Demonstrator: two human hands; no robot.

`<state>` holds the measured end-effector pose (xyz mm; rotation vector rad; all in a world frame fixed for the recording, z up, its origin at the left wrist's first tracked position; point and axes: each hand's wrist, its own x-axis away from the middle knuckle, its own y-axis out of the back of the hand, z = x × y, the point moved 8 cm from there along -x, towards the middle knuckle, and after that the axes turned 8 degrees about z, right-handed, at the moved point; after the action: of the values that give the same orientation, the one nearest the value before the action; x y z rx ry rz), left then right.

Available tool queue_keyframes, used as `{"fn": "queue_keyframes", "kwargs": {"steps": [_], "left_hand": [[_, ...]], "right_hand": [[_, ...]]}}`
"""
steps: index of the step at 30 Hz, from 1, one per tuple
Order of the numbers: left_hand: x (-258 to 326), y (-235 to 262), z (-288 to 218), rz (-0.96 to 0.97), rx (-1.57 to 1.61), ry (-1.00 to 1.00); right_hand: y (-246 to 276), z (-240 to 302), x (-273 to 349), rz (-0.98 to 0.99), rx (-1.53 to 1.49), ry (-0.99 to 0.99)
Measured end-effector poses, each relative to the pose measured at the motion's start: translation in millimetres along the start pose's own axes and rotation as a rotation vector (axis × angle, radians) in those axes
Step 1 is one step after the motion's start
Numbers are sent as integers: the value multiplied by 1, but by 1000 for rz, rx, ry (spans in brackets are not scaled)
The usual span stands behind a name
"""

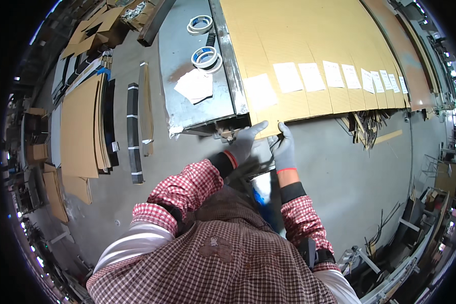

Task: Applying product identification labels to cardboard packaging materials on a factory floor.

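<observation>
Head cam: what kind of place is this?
Probably a packing or cardboard-processing workshop. Flat cardboard sheets with white paper labels lie in a row on a bench, tape rolls sit on a metal table, and more cardboard stacks lie on the concrete floor.

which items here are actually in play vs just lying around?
In play:
- left hand and right hand, gloved, at the near edge of the cardboard sheet
- white labels along that sheet

Lying about:
- tape rolls on the metal table
- loose papers
- cardboard stack on the floor
</observation>
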<state>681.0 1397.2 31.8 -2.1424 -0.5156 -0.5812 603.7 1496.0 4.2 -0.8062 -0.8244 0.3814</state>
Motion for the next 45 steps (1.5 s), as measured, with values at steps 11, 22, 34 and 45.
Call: {"fn": "queue_keyframes", "kwargs": {"steps": [11,22,34,45], "left_hand": [[37,-18,20,114,-91,10],[113,-50,120,300,107,173],[69,32,193,431,-578,220],[80,9,116,394,-1190,338]], "right_hand": [[-37,34,28,235,670,-55],[62,47,128,59,1116,-102],[346,65,298,-351,1867,-472],[222,138,167,-412,1830,59]]}}
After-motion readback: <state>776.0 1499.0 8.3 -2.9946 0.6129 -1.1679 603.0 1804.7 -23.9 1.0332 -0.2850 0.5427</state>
